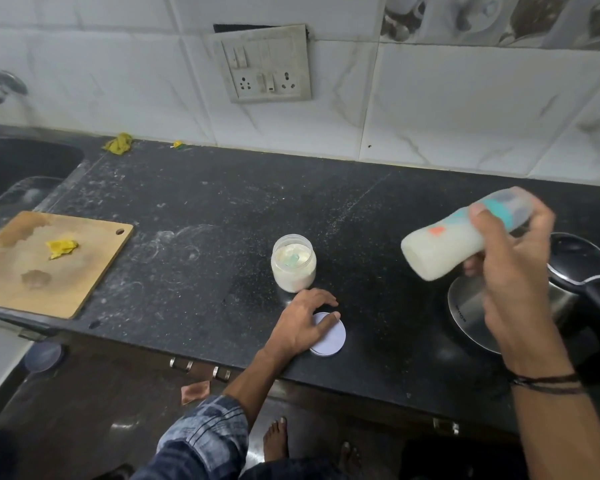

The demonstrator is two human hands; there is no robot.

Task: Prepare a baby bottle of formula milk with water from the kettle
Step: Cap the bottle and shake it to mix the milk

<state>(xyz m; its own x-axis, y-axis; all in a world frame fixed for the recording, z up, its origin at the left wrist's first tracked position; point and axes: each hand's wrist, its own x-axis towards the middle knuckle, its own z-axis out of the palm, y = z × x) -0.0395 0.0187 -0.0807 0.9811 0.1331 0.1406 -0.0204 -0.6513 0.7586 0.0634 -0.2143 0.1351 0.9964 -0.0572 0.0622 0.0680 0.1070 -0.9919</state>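
My right hand [513,268] grips a baby bottle [444,249] full of white milk and holds it tilted on its side above the steel kettle [471,306] at the right. The bottle looks blurred. An open jar of white formula powder [293,265] with a pale green scoop inside stands mid-counter. Just in front of the jar, my left hand [303,323] rests on its round white lid [331,337], which lies flat near the counter's front edge, with the fingers spread over the lid.
A wooden cutting board [32,271] with a yellow scrap lies at the left, beside a dark sink [21,164]. A switch and socket panel [267,64] is on the tiled wall. The counter [205,220] is black stone with powder dust.
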